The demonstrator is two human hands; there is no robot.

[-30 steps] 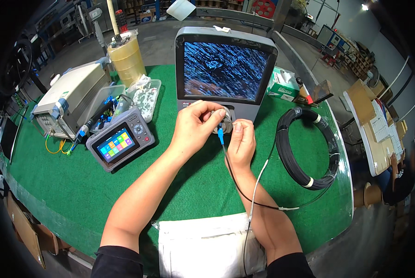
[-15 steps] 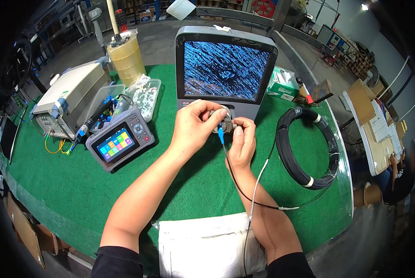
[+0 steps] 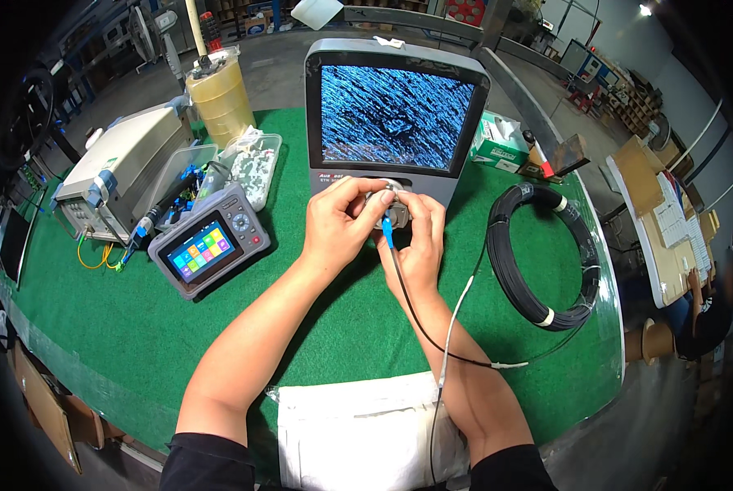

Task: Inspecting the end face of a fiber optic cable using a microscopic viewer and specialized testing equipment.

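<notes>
A grey monitor-like fiber inspection scope [image 3: 462, 176] stands in front of me, its screen [image 3: 395, 119] filled with a blue and black streaked picture. Low on its front is a round grey fitting [image 3: 399, 217], partly covered by my fingers. A blue fiber connector [image 3: 387, 233] sits at that fitting, with its black cable [image 3: 407, 307] hanging down over my right forearm. My left hand [image 3: 334, 225] is closed in a pinch at the fitting's upper left. My right hand [image 3: 418, 237] is closed too, its fingertips meeting the left thumb above the connector. What lies between the fingertips is hidden.
On the right lies a coil of black cable [image 3: 501, 262], with a green tissue box [image 3: 497, 149] behind it. To the left are a handheld tester [image 3: 211, 245], plastic tubs [image 3: 256, 176] and a beige instrument [image 3: 129, 168]. A white package [image 3: 358, 425] lies nearest me.
My right fingers have moved up and left, from the fitting's right side to the left thumb. The streaks on the screen look brighter and denser. The view has shifted slightly.
</notes>
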